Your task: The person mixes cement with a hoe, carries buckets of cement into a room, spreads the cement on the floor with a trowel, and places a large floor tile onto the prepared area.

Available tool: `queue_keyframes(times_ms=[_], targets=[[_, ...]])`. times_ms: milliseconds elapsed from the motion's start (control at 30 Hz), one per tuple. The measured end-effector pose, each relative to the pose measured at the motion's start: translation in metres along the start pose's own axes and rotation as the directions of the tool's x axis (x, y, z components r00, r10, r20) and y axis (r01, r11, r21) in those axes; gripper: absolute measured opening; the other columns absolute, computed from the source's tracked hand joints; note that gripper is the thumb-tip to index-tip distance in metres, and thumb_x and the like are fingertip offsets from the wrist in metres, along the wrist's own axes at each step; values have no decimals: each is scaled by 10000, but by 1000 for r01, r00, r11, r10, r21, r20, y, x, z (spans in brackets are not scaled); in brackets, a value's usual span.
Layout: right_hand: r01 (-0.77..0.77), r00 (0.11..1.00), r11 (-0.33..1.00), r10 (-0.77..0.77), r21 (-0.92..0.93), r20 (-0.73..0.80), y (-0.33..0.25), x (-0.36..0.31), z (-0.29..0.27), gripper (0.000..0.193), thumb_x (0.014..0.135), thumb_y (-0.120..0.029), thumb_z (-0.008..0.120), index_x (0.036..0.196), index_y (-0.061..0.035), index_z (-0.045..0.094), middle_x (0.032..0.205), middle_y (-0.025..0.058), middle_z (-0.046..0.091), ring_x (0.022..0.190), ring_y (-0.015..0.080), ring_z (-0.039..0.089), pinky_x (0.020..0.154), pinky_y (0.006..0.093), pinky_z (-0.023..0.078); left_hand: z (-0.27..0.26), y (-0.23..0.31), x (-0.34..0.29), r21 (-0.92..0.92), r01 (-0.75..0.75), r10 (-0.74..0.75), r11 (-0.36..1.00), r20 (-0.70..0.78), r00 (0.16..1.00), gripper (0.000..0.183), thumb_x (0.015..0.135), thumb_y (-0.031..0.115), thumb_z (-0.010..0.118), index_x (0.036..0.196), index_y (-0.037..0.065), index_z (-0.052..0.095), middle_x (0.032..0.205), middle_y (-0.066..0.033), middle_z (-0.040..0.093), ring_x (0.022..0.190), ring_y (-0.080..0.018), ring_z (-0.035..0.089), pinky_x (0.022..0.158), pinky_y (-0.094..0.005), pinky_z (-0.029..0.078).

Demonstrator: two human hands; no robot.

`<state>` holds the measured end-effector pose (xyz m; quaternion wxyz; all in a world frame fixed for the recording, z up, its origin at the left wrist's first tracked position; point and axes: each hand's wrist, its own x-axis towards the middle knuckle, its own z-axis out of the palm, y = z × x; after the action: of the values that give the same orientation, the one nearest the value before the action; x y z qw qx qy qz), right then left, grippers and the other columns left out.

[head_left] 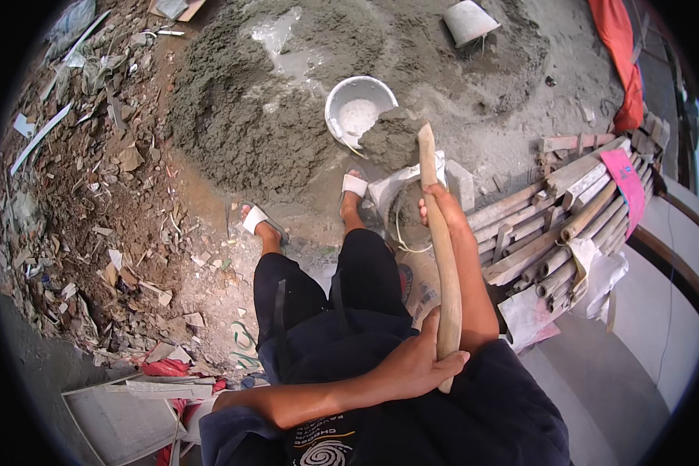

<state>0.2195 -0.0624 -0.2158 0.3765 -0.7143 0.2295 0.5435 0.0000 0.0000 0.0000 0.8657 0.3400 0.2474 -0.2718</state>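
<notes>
Gripping the pale wooden handle (443,272) at two points, well apart along its length. Held near the lower end by the left hand (423,356), just in front of the dark shirt (489,412), with fingers closed around the wood and partly hidden by it. Held higher up by the right hand (449,208), with fingers (423,211) wrapped tightly round, and with tips showing along the left edge. Not open in either hand, with no gap visible between wood and grip.

Running lengthwise through both grips, slightly bowed, from close to the body to a tapered far tip beyond the right hand. Beside that tip, to the left, a lump of wet grey mix (396,140), partly over the rim of a pale bucket (370,90). Impossible to tell any blade under the lump. Inside the bucket, whitish contents (358,118). Nearer the body, just left of the right hand, a white-edged container (380,193) with grey contents and a thin loop of handle.

Around the bucket, a broad spread of grey mortar (241,116), with another bucket (471,23) lying tilted on it farther off. Below, two feet in white-strapped sandals (354,185). To the right, stacked wooden poles (520,213) under a pink sheet (625,182); to the left, brown rubble (109,210).
</notes>
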Motion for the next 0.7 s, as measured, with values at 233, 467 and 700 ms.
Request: queue_keyframes(times_ms=[233, 467, 700], targets=[[228, 911, 948, -127, 223, -393, 133, -16, 8, 236, 839, -183, 613, 950, 0, 514, 719, 82, 539, 486, 184, 551, 422, 330, 481, -122, -118, -47, 599, 187, -142, 778, -122, 982, 580, 771, 255, 647, 1277, 64, 439, 1034, -214, 654, 922, -379, 654, 817, -431, 511], [166, 916, 921, -11, 352, -402, 221, 77, 53, 316, 861, -62, 609, 1095, 11, 409, 891, 110, 536, 690, 238, 626, 668, 366, 601, -275, -288, 48, 815, 461, 276, 352, -561, 780, 245, 721, 221, 736, 867, 123, 567, 873, -80, 622, 857, -291, 632, 773, -440, 474], [208, 938, 957, -137, 202, -319, 184, 28, 62, 308, 858, -74, 589, 1090, -2, 399, 912, 121, 543, 745, 240, 642, 697, 371, 587, -218, -321, 8, 711, 316, 265, 629, -578, 772, 228, 707, 172, 748, 860, 108, 591, 821, -88, 618, 808, -308, 621, 730, -435, 478]])
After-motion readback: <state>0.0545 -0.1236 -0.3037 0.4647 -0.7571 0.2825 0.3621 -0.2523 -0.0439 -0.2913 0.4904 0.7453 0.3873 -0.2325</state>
